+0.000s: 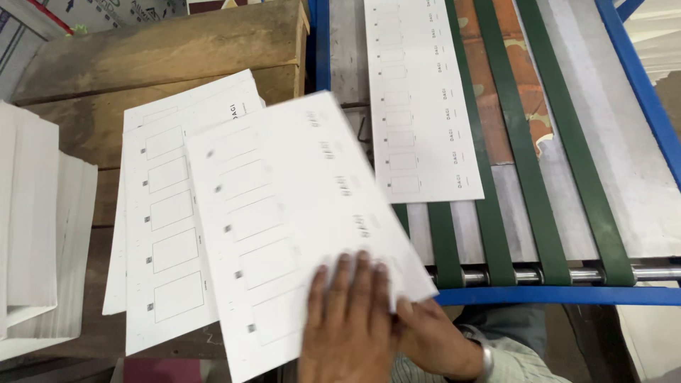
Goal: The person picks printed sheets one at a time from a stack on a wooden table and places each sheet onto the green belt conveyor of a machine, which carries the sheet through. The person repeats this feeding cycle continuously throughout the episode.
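**Q:** Where the two hands meet at the bottom of the view, what is each one doing?

**A:** The left hand (347, 319) lies flat with its fingers spread on top of a white printed sheet (298, 220), pressing on it. The right hand (433, 340) is closed on that sheet's near right corner, thumb at the edge. The sheet is blurred and tilted, held partly over a pile of sheets (167, 220) of the same kind.

**Q:** Where does that pile sit?

**A:** It sits on a worn wooden tabletop (142, 64), to the left of the hands. Its sheets are fanned, not squared up.

**Q:** How far along does the work look?

**A:** My reading is that it is partway. A few sheets lie on the pile and one is in hand. One more sheet (422, 106) lies on the green belts (521, 156) of a conveyor to the right, so at least that one is left.

**Q:** What edges are close, and where is there room?

**A:** The conveyor's blue frame (553, 294) and a steel roller (539, 275) run just beside the right hand. Taller white stacks of paper (35, 227) stand at the far left, near the pile's edge. Bare wood shows beyond the pile, further from the person.
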